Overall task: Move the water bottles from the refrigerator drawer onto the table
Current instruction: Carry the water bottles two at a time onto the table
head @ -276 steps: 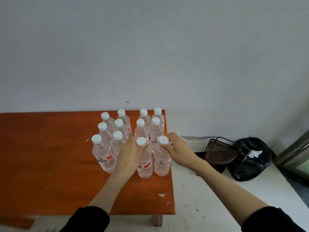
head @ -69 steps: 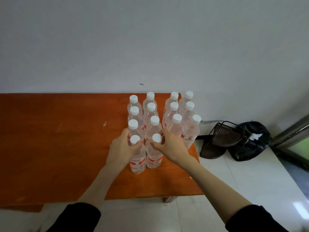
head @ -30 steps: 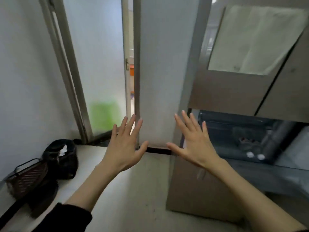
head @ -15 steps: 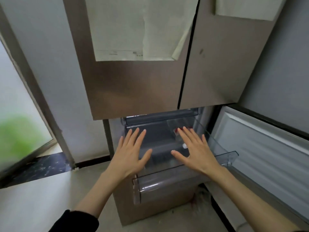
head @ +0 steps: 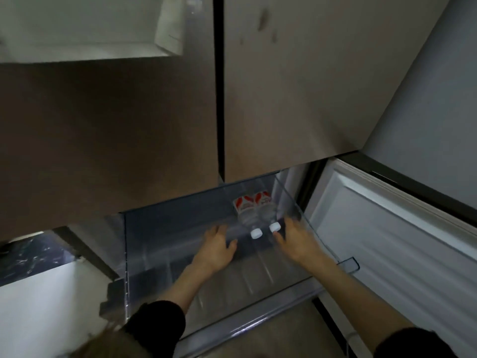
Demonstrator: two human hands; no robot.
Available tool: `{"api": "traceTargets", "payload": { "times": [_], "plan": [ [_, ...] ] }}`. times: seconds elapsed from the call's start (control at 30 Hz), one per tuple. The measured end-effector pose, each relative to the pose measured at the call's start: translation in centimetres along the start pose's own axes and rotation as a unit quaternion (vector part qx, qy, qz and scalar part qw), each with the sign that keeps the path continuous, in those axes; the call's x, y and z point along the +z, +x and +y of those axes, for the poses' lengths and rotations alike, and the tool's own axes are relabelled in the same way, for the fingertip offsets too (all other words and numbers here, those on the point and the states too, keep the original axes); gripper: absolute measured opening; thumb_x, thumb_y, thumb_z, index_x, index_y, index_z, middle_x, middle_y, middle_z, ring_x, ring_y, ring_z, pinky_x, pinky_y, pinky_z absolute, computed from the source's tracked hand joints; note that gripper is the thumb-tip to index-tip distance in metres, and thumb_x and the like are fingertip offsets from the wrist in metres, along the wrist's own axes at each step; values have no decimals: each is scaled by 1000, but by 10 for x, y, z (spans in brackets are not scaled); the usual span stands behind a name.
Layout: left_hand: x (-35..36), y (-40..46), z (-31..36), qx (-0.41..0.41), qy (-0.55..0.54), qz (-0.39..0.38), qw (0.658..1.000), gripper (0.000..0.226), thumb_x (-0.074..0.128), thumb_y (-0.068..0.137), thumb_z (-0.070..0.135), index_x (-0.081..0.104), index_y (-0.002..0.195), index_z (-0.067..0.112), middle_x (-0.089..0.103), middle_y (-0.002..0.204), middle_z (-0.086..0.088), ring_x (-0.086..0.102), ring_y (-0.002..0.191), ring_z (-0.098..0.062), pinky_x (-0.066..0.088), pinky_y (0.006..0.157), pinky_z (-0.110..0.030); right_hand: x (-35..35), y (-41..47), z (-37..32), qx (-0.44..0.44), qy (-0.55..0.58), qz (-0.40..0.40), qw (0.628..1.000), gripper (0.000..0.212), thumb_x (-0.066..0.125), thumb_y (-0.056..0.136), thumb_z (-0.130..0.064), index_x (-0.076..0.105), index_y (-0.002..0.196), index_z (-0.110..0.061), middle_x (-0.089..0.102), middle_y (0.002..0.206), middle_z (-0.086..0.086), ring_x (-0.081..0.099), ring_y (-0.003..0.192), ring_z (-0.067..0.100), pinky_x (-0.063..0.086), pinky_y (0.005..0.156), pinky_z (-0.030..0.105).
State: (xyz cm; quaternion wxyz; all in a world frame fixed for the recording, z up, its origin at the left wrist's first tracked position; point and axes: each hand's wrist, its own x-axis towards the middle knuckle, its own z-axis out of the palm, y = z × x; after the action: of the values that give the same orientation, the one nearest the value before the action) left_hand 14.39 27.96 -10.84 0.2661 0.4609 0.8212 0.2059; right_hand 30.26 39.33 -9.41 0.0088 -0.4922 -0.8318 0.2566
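Observation:
Two clear water bottles with white caps and red-and-white labels lie side by side at the back right of the transparent refrigerator drawer (head: pixel 247 324): the left bottle (head: pixel 246 213) and the right bottle (head: pixel 265 209), caps pointing toward me. My left hand (head: pixel 218 248) is inside the drawer, just left of the bottles, fingers loose and holding nothing. My right hand (head: pixel 296 241) hovers just right of the caps, fingers spread, blurred by motion, and it holds nothing. The table is out of view.
Closed brown refrigerator doors (head: pixel 154 112) hang above the drawer. An open lower door with a white ribbed inner panel (head: pixel 387 241) stands to the right. Pale floor (head: pixel 46 306) and a dark threshold lie to the left.
I have turned from the table to the refrigerator. Both hands have dropped from above the drawer's front into it, close to the two bottles.

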Motion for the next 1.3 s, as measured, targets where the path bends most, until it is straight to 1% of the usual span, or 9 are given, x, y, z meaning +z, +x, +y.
{"api": "traceTargets", "payload": {
  "times": [0.2,0.3,0.43,0.63,0.73,0.83,1.07,1.17,1.3],
  "plan": [
    [45,54,23,-126,-119,-20,985,27,52,90,21,62,103,-1,64,112,-19,58,107,-33,42,84,-28,11,59,22,55,-7,-82,995,40,43,95,-26,47,125,-1,53,128,21,52,115,35,44,90,37],
    [63,70,33,-168,-149,-35,974,40,50,91,35,65,91,-2,67,100,-20,61,98,-33,43,77,-30,18,77,20,70,-30,-111,991,35,43,95,-20,52,123,-3,55,128,17,54,117,32,45,92,36],
    [81,83,44,-256,-199,2,946,51,53,88,44,62,98,-5,66,103,-23,61,98,-34,45,75,-33,31,94,13,88,-22,-106,990,33,43,94,-13,52,124,-2,55,128,19,54,117,33,46,93,40],
    [82,89,42,-302,-230,44,924,33,63,82,30,63,101,4,66,105,-15,61,96,-28,45,75,-30,33,99,15,66,-26,-86,994,33,44,94,-10,48,124,4,59,123,20,57,113,33,48,90,38],
    [74,76,30,-298,-255,76,917,30,64,82,25,63,102,3,66,99,-15,61,88,-25,49,73,-31,32,90,15,56,-11,-82,995,35,50,92,-14,50,122,4,61,120,18,59,110,32,49,88,36],
    [55,57,20,-297,-282,129,903,29,66,79,22,53,95,2,61,86,-17,52,69,-19,40,54,-26,30,77,16,36,3,-72,997,39,57,88,-18,49,120,3,62,117,18,61,107,31,50,84,34],
    [11,3,37,-205,-226,303,903,25,61,84,25,42,93,11,53,76,-1,53,70,-17,40,59,-26,-1,57,9,-8,-13,-38,999,38,58,87,-17,49,119,2,62,116,18,61,104,32,50,82,34],
    [-10,-18,51,-150,-160,376,900,24,60,84,25,43,87,9,53,71,-4,51,65,-22,39,60,-30,-17,40,0,-76,-38,10,996,43,56,87,-19,41,123,1,59,117,20,59,104,36,49,79,36],
    [-29,-57,53,-128,-108,405,899,28,62,82,30,42,81,10,56,70,-6,53,65,-24,36,56,-31,-44,18,-32,-187,-45,110,975,41,54,88,-27,41,118,-2,54,116,18,60,96,39,40,63,36]
  ]
}}
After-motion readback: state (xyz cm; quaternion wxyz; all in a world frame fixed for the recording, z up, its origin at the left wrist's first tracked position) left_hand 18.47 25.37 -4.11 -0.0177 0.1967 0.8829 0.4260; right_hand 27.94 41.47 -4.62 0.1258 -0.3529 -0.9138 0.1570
